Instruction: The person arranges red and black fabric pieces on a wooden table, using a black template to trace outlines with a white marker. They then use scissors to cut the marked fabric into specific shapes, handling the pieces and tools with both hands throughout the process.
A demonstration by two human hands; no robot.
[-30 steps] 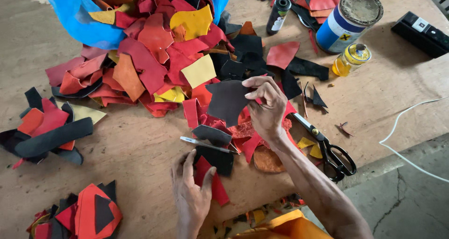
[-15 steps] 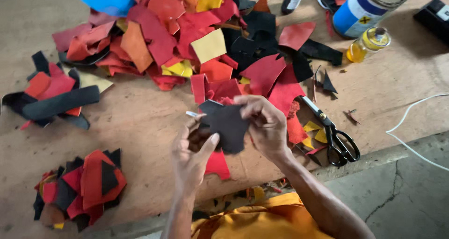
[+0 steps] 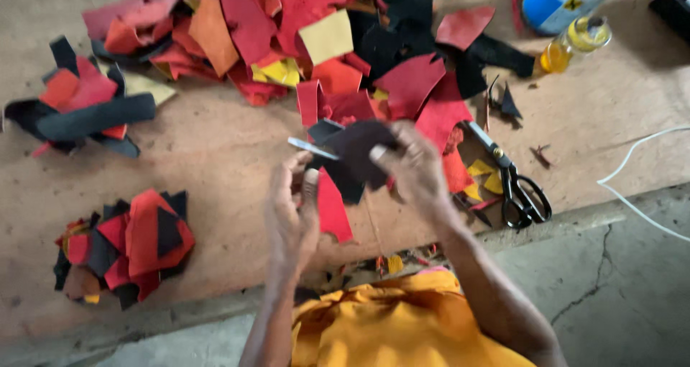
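My right hand (image 3: 415, 171) pinches a dark, almost black leather scrap (image 3: 359, 145) and holds it above the wooden board (image 3: 215, 158). Just left of it, my left hand (image 3: 291, 210) grips more black scraps (image 3: 346, 182) from below. A thin silver blade (image 3: 312, 148) sticks out to the left from between these pieces. A red scrap (image 3: 333, 207) lies on the board under my hands. The picture is motion-blurred, so the fingers' exact grip is unclear.
A big heap of red, orange, yellow and black scraps (image 3: 302, 36) fills the board's far side. Two smaller sorted piles sit at the left (image 3: 79, 112) and near left (image 3: 126, 241). Black scissors (image 3: 521, 191), a yellow bottle (image 3: 575, 43), a blue-white can (image 3: 557, 0) and a white cable (image 3: 640, 173) are on the right.
My right hand has picked a black scrap from the heap and brought it to the pieces in my left hand. Both hands have come together above the board; the view has shifted down.
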